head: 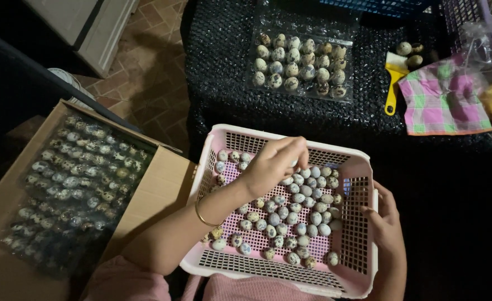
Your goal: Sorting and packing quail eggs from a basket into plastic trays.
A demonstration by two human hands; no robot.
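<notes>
- Left hand (274,161): raised over the pink basket (363,278), fingers drawn together at the tips, pinching what looks like a small speckled egg; thin gold bangle (201,214) on the wrist.
- Right hand (385,226): curled over the basket's right rim, fingers loosely bent, gripping the plastic wall.
- Quail eggs (290,214): small, oval, pale with dark speckles, heaped loose on the basket floor.
- Basket: rigid pink plastic, rectangular, slotted lattice walls and floor, resting on the lap.
- Clear egg tray (301,64): thin moulded plastic, lid open, cups filled with eggs, on the table (229,83) under a bumpy black cover.
- Cardboard box (162,189): brown, open, at the left, stacked with filled clear trays.
- Yellow scraper (392,83) and pink-green checked cloth (441,100): side by side on the table.
</notes>
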